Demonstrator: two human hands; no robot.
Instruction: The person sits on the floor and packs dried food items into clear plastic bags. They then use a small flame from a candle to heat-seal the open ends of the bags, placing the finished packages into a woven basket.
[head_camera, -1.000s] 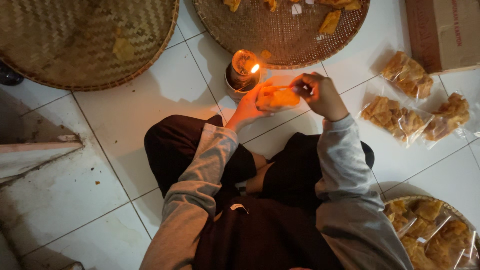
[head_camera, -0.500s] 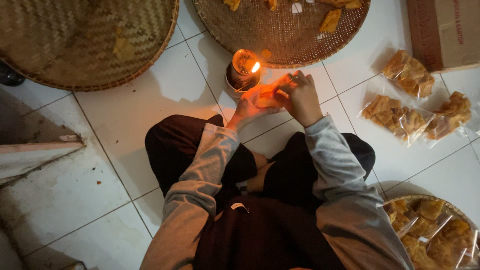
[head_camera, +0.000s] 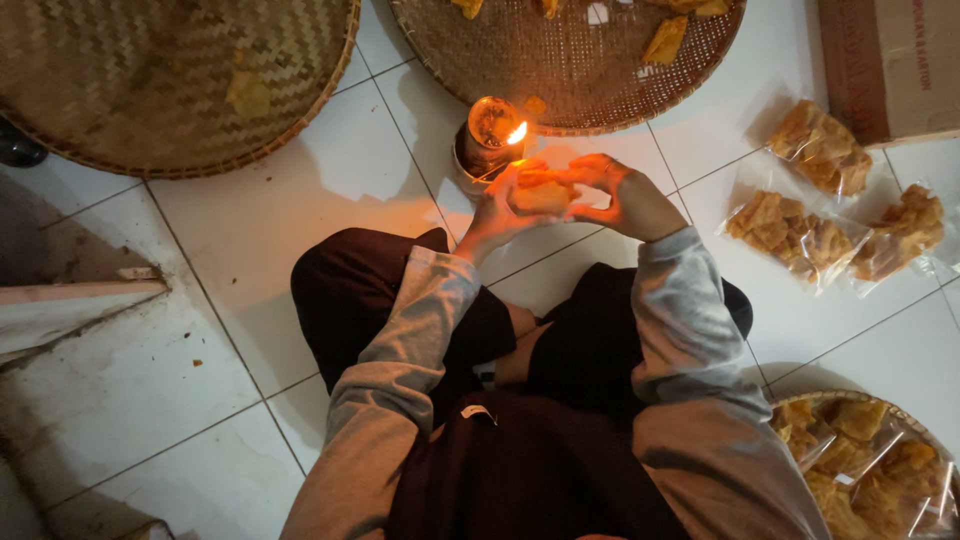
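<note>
Both hands, left (head_camera: 497, 212) and right (head_camera: 625, 198), pinch a snack bag (head_camera: 543, 192) at frame centre, long axis horizontal; candle flame (head_camera: 516, 133) just above, nearer the left.

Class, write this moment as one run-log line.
left hand: holds snack bag | right hand: holds same bag | bag beside lit candle | sealed bags on floor
</note>
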